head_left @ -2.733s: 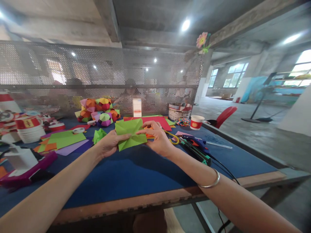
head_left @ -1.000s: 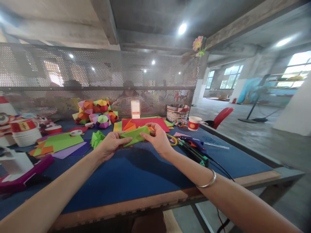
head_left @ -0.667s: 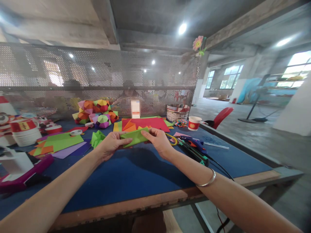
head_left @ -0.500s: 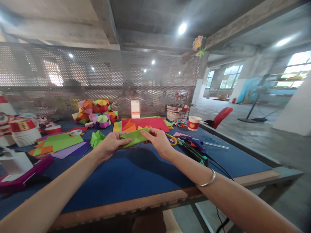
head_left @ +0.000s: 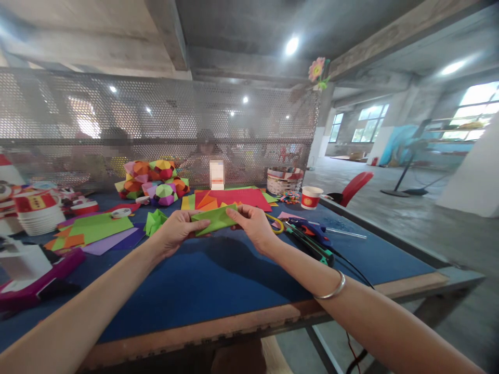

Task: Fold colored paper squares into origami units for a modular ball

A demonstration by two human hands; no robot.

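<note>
A folded strip of green paper (head_left: 217, 220) is held up over the blue table, stretched between both hands. My left hand (head_left: 180, 228) pinches its left end, thumb on top. At the right end, the thumb and fingers of my right hand (head_left: 252, 224) close on the paper; some fingertips are hidden behind it. Just left of my left hand lies a folded green paper piece (head_left: 155, 222). Beyond the hands are red paper sheets (head_left: 249, 198) with orange folded pieces (head_left: 207, 201) on them.
Colourful paper balls (head_left: 163, 193) stand at the back by a mesh screen (head_left: 156, 114). Green and purple sheets (head_left: 102, 227) lie left, near stacked paper cups (head_left: 41, 213). On the right are a green-black cutter (head_left: 310, 243), a blue glue gun (head_left: 317, 231), a paper cup (head_left: 311, 197) and a basket (head_left: 284, 182).
Both hands keep hold of the green paper. The left hand and the paper's left end have shifted very slightly left; nothing else has visibly moved.
</note>
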